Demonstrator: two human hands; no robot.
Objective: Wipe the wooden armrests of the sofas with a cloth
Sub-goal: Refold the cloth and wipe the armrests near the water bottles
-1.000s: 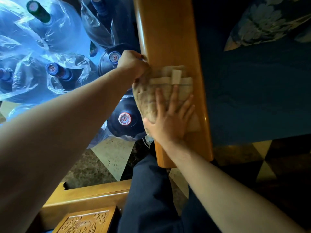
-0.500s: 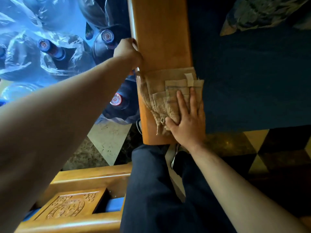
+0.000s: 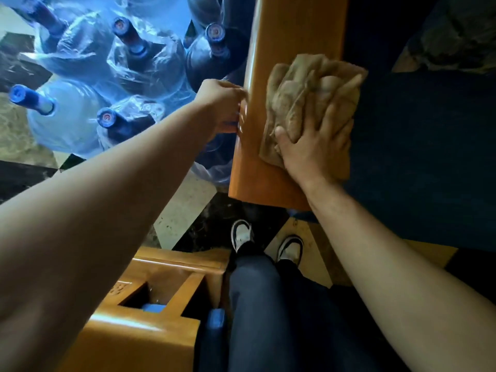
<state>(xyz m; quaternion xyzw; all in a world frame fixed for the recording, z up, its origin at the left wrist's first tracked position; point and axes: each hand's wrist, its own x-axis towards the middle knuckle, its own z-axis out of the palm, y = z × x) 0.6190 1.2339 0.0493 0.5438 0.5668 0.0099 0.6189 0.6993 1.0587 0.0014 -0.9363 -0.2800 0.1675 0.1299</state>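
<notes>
A glossy orange-brown wooden armrest (image 3: pixel 268 167) runs away from me, beside a dark blue sofa seat (image 3: pixel 418 157). A bunched tan cloth (image 3: pixel 303 87) lies on the armrest's right half and spills over its inner edge. My right hand (image 3: pixel 314 146) presses flat on the near part of the cloth, fingers spread over it. My left hand (image 3: pixel 222 103) grips the armrest's outer left edge, fingers curled around the rim.
Several blue water jugs wrapped in clear plastic (image 3: pixel 128 65) stand on the floor left of the armrest. A second wooden sofa frame with carved panel (image 3: pixel 150 299) sits near my legs. My shoes (image 3: pixel 290 248) stand on a patterned marble floor. A floral cushion (image 3: pixel 456 44) lies at the far right.
The cloth went from flat and folded to bunched, and my right hand slid with it toward the armrest's inner right edge. My left hand keeps gripping the outer edge. The view pulled back.
</notes>
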